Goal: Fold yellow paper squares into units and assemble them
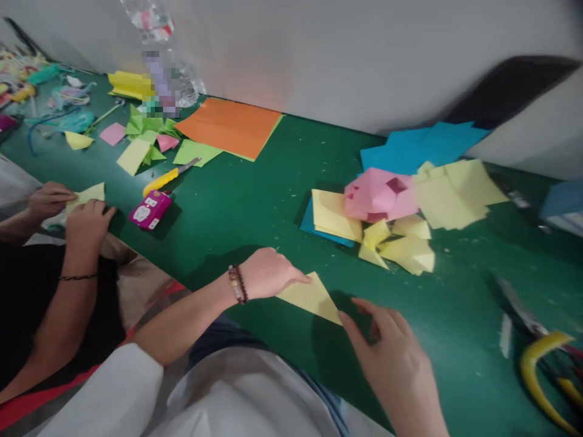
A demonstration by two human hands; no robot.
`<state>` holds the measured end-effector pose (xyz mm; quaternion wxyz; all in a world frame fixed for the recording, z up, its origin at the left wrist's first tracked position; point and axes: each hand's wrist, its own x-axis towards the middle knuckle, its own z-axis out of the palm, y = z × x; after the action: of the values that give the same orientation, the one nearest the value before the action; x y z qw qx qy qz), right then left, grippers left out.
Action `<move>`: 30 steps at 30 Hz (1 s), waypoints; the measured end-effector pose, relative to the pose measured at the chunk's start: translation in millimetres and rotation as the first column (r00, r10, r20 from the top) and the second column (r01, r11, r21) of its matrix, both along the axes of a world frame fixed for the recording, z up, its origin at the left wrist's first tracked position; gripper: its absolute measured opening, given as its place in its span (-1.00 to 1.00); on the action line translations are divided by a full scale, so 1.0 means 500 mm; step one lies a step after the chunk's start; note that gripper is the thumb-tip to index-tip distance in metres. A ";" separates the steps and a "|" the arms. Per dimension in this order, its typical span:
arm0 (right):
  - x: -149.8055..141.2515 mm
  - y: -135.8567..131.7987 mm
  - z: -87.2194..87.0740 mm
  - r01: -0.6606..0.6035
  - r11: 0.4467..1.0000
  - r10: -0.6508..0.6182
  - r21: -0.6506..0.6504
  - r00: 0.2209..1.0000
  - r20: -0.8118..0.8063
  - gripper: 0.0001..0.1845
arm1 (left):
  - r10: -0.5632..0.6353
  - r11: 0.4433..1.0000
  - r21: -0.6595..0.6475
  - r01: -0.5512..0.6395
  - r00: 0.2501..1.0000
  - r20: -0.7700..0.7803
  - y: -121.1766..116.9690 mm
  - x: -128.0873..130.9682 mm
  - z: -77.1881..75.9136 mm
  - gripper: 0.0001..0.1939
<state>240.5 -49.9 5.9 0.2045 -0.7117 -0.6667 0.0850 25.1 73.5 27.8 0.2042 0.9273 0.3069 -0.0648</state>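
Note:
A yellow paper triangle (312,298) lies flat on the green table mat (255,206). My left hand (268,273), with beaded bracelets at the wrist, presses its fingertips on the triangle's upper corner. My right hand (387,358) sits at the lower right corner, thumb at the paper's edge and fingers apart above the mat. A pink folded paper model (380,194) stands beyond the hands, among loose yellow paper pieces (407,252) and blue sheets (423,145).
A co-worker's hands (77,215) hold yellow paper at the left table edge. A yellow utility knife (166,181) and a pink packet (150,209) lie beyond them. Orange paper (228,127) lies by the wall. Yellow-handled scissors (542,358) lie at lower right.

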 end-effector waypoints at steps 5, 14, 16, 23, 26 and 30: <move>-0.005 -0.025 -0.019 -0.025 0.998 0.024 -0.051 1.000 -0.013 -0.55 | 0.082 0.996 -0.049 -0.076 0.987 0.140 -0.013 0.000 -0.005 -0.65; 0.001 -0.012 0.006 -0.011 0.981 -0.070 -0.193 0.910 -0.409 -0.73 | 0.459 0.878 -0.358 -0.317 0.768 0.447 -0.061 0.009 0.007 -0.50; 0.004 -0.008 0.017 0.023 0.965 -0.158 -0.263 0.850 -0.502 -0.75 | 0.580 0.770 -0.548 -0.327 0.717 0.387 -0.071 0.012 0.006 -0.27; 0.005 -0.003 0.022 0.068 0.912 -0.323 -0.404 0.725 -0.608 -0.61 | 0.799 0.262 -0.963 -0.066 0.575 0.178 -0.075 -0.002 0.004 -0.29; 0.005 -0.008 0.016 0.031 0.899 -0.323 -0.437 0.720 -0.614 -0.59 | 0.826 0.246 -0.953 -0.177 0.552 0.111 -0.079 0.000 0.006 -0.47; -0.002 -0.010 0.020 0.038 0.897 -0.330 -0.440 0.720 -0.611 -0.55 | 0.879 0.245 -0.913 -0.327 0.473 0.066 -0.086 0.017 0.009 -0.75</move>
<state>239.4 -54.7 15.7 0.2896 -0.7227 -0.4398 0.4476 33.5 30.5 32.3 0.6900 0.4750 0.5158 0.1797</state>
